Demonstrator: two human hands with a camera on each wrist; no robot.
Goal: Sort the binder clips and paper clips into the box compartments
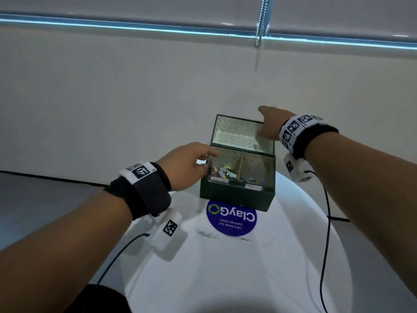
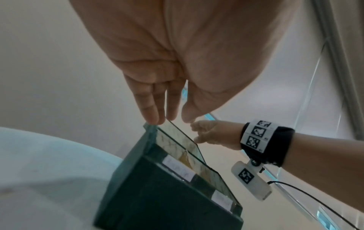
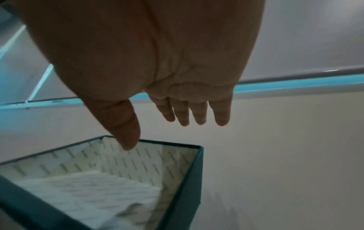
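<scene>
green box (image 1: pixel 237 195) (lid (image 1: pixel 234 132) up) holds clips (image 1: pixel 222 172) in two compartments; both grips slack, holding nothing.

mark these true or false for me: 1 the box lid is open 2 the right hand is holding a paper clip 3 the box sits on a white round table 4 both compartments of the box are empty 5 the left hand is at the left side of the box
1. The lid of the green box is open. True.
2. The right hand is holding a paper clip. False: its fingers are straight and spread above the lid, holding nothing.
3. The box sits on a white round table. True.
4. Both compartments are empty. False: the left compartment and the right compartment each hold small clips.
5. The left hand is at the left side of the box. True: its fingertips reach the box's upper left edge.
</scene>
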